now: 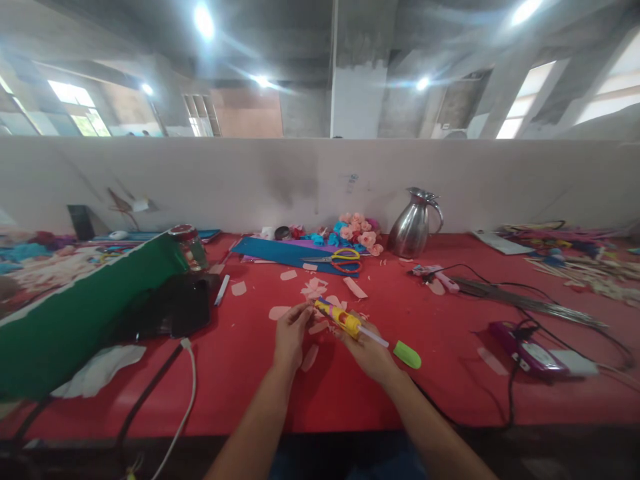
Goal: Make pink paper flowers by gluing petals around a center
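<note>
My right hand (367,347) is closed round a yellow hot glue gun (343,317), a clear glue stick (375,335) poking out of its back end. The gun's nozzle points up and left, close to the fingertips of my left hand (291,333). Those fingers are pinched together; what they hold, if anything, is too small to make out. Pink petal-shaped pieces (310,358) lie scattered round both hands, with a cluster of pink petals (314,288) just beyond. A lime-green piece (407,355) rests to the right of my right hand.
Scissors (345,257) lie on a blue sheet (280,255) behind my hands, near a bunch of paper flowers (357,233). A steel jug (413,227) stands at the back right. Cables and a purple power strip (530,350) are on the right; a green panel (100,313) leans left.
</note>
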